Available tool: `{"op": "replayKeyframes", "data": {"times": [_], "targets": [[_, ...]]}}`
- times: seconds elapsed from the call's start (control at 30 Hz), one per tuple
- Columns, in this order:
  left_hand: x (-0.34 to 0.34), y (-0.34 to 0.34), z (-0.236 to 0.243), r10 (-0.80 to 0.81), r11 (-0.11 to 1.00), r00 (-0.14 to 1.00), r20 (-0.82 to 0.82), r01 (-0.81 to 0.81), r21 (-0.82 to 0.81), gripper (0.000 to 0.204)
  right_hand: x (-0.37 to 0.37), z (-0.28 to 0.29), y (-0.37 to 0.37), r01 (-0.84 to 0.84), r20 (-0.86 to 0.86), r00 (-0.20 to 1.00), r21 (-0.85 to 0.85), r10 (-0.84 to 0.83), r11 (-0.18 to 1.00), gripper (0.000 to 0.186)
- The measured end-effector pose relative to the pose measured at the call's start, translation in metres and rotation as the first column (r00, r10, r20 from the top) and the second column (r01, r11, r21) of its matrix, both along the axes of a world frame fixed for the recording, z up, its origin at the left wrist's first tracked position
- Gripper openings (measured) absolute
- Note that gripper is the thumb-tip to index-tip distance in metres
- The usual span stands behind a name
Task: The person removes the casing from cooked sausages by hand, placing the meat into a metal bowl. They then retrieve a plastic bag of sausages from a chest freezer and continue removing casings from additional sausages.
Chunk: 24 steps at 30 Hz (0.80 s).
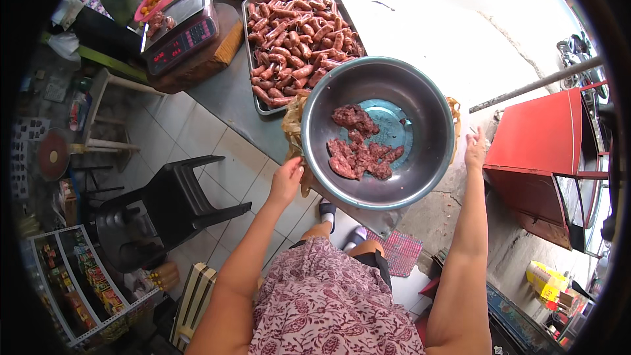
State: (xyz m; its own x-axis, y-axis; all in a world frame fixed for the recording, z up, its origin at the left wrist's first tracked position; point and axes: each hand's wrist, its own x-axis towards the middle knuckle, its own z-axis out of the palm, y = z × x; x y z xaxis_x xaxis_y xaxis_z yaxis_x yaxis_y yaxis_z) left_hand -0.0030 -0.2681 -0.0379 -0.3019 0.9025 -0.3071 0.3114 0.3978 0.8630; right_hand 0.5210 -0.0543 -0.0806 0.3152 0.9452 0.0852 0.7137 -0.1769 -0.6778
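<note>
A large steel bowl (420, 158) is held up in front of me, tilted toward the camera. Several dark red pieces of raw meat (358, 148) lie in its bottom. My left hand (287, 179) grips the bowl's left rim, by a crumpled tan plastic bag (293, 128) that shows behind the rim. My right hand (474, 149) holds the bowl's right rim. Behind the bowl, a metal tray (253, 69) heaped with red sausages (296, 43) rests on a grey counter (227, 95).
A digital scale (181, 33) stands on a wooden block at the counter's far left, with trays of food behind it. A black plastic chair (164, 213) is on the tiled floor to my left. A red cabinet (545, 158) stands to my right.
</note>
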Motion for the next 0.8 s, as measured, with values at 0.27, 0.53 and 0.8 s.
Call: {"op": "replayKeyframes", "data": {"times": [0.27, 0.53, 0.8], "targets": [[-0.040, 0.110, -0.063, 0.076, 0.977, 0.984, -0.159, -0.042, 0.210, 0.078, -0.130, 0.089, -0.055, -0.308, 0.112, 0.949, 0.124, 0.295, 0.943, 0.076], [-0.063, 0.133, -0.092, 0.149, 0.986, 0.984, -0.094, -0.140, 0.095, 0.022, -0.126, 0.103, -0.108, -0.065, -0.236, 0.970, -0.027, 0.057, 0.997, 0.074], [-0.090, 0.148, -0.024, 0.282, 0.949, 0.959, -0.024, -0.275, 0.155, 0.036, -0.082, 0.053, -0.194, 0.166, -0.673, 0.713, -0.112, -0.197, 0.980, 0.063]]}}
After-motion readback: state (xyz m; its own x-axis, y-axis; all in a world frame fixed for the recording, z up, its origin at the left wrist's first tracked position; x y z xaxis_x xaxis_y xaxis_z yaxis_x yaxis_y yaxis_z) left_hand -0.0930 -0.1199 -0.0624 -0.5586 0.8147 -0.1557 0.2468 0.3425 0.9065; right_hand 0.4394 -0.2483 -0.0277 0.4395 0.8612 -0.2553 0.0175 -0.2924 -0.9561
